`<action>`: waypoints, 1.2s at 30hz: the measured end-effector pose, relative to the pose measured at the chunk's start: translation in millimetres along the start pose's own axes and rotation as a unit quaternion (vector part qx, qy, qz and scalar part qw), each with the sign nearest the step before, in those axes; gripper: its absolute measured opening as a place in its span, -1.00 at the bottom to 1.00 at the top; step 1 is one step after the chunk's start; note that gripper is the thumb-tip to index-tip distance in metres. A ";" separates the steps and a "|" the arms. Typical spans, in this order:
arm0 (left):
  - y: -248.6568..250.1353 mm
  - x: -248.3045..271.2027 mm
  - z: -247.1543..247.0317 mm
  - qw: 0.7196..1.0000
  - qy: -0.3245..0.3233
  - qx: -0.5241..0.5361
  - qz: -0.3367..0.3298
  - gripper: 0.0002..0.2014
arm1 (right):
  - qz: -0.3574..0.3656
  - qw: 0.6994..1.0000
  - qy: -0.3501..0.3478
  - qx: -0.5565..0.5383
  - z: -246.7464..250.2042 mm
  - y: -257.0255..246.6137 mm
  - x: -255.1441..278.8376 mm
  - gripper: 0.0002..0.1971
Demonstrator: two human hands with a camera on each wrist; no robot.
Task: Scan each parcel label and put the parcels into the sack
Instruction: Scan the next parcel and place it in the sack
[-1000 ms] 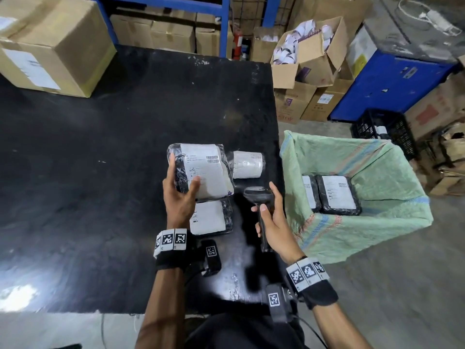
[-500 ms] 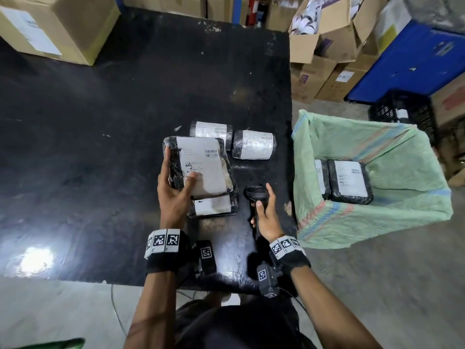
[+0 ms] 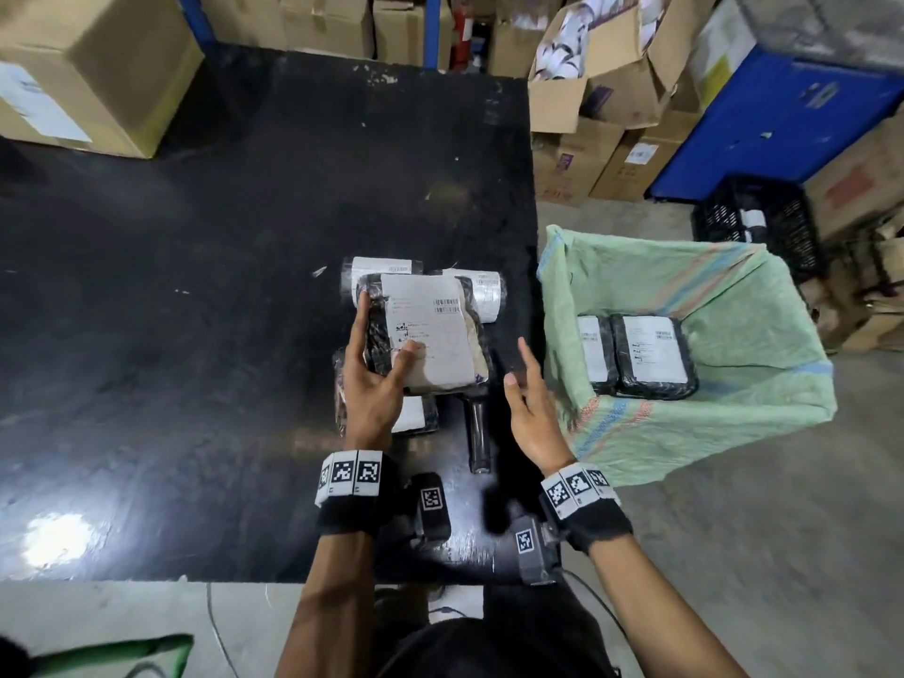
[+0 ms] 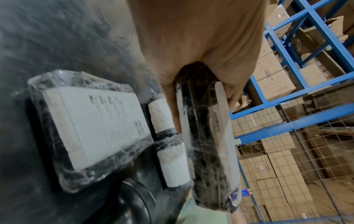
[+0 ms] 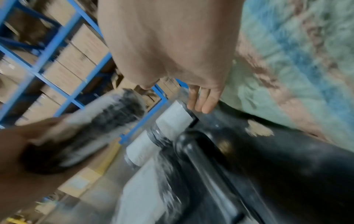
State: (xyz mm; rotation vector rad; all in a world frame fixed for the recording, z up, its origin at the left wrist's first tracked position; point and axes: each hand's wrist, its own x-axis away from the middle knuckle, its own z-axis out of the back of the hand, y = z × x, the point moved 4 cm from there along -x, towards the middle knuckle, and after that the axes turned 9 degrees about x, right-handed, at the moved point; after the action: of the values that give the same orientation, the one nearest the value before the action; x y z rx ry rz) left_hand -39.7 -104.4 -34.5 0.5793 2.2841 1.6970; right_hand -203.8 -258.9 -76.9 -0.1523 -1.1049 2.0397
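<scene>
Gripping a flat, black, film-wrapped parcel (image 3: 424,335) by its near edge, the left hand (image 3: 374,384) holds it above the table (image 3: 195,286), thumb pressed on the white paper label and fingers curled underneath. The clear wrap is crinkled and glossy, and the label carries barcodes near its top. Beside it the right hand (image 3: 531,408) hovers with fingers straight and spread, holding nothing. On the dull black tabletop below lies the scanner (image 3: 478,433), a smooth dark plastic handle partly hidden under the held parcel. A second flat parcel (image 4: 90,130) rests on the table beneath the left hand, label up, and two short roll-shaped parcels (image 4: 168,145) wrapped in film with white labels lie end to end just behind it. Off the table's right edge stands the sack (image 3: 763,408), a coarse woven pale-green bag with pink and blue stripes, its mouth folded open. Inside it two black wrapped parcels (image 3: 636,357) lie side by side, touching, labels facing up. Brown cardboard boxes (image 3: 587,90) crowd the floor beyond.
</scene>
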 end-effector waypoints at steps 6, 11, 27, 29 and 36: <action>6.4 1.4 -69.8 0.999 -0.049 0.015 -0.013 -0.22 | 0.083 0.992 -0.007 -0.098 80.0 -51.9 -5.9 -0.47; 7.5 2.9 -126.0 0.997 -0.080 0.019 -0.011 -0.22 | 0.116 0.988 0.000 -0.099 124.0 -52.7 -25.7 -0.46; -23.5 2.8 -251.8 0.989 -0.141 0.012 0.042 -0.26 | 0.118 0.987 0.040 -0.097 211.7 20.0 -66.4 -0.46; -37.2 2.4 -260.3 0.986 -0.157 -0.027 0.048 -0.27 | 0.115 0.988 0.037 -0.100 217.9 33.3 -73.0 -0.46; -73.8 -3.4 -268.1 0.925 -0.187 -0.330 -0.023 -0.42 | 0.083 0.995 -0.016 -0.055 228.1 85.5 -104.0 -0.45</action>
State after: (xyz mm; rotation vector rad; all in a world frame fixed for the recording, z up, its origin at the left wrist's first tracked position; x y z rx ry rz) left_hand -160.7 -354.7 -25.0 0.6127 1.3387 1.9704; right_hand -284.7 -506.2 -27.4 -0.2769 -1.2624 2.1330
